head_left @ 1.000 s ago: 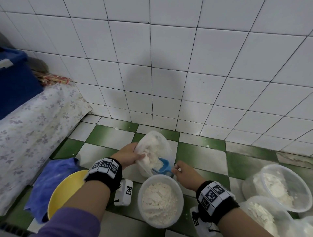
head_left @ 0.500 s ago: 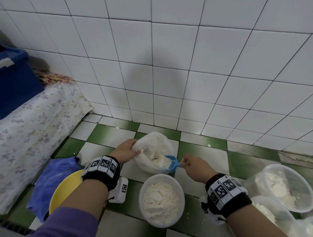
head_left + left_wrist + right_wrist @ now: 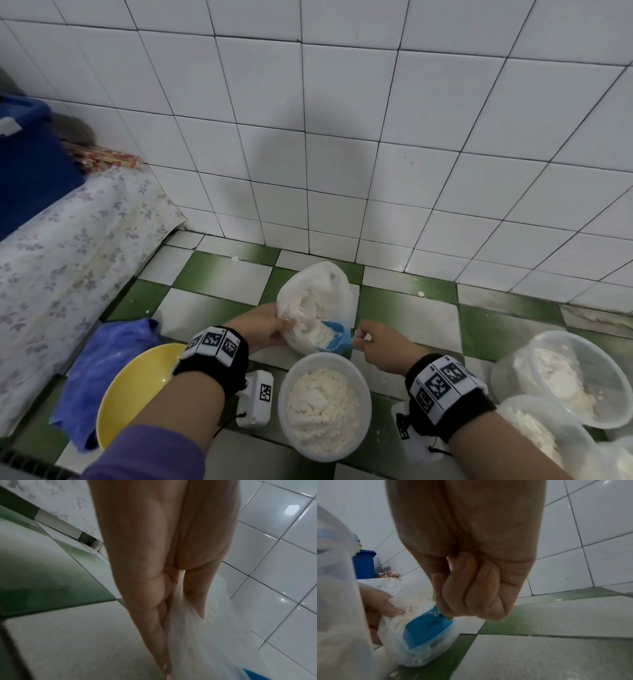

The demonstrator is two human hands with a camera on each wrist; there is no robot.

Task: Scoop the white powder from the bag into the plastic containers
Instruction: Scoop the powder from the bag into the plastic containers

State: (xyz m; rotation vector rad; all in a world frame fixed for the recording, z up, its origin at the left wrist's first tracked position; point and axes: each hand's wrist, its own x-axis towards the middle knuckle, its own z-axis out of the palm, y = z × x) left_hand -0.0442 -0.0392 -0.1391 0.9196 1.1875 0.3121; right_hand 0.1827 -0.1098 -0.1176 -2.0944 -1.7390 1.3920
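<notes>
While the left hand (image 3: 265, 327) pinched the rim of one thin plastic bag (image 3: 317, 301) of white powder (image 3: 310, 308), the right hand (image 3: 383, 344) curled tight round the handle of one blue scoop (image 3: 335, 337) inside it. Three round clear containers (image 3: 324, 407) stood on the green-and-white tiled floor (image 3: 222, 277) beside one yellow bowl (image 3: 133, 387), below a glossy white tiled wall (image 3: 342, 137).

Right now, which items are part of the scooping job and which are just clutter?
In use: bag, held open by left hand; blue scoop, gripped by right hand; near container; two right containers.

Idle: yellow bowl, blue cloth, blue bin.
</notes>
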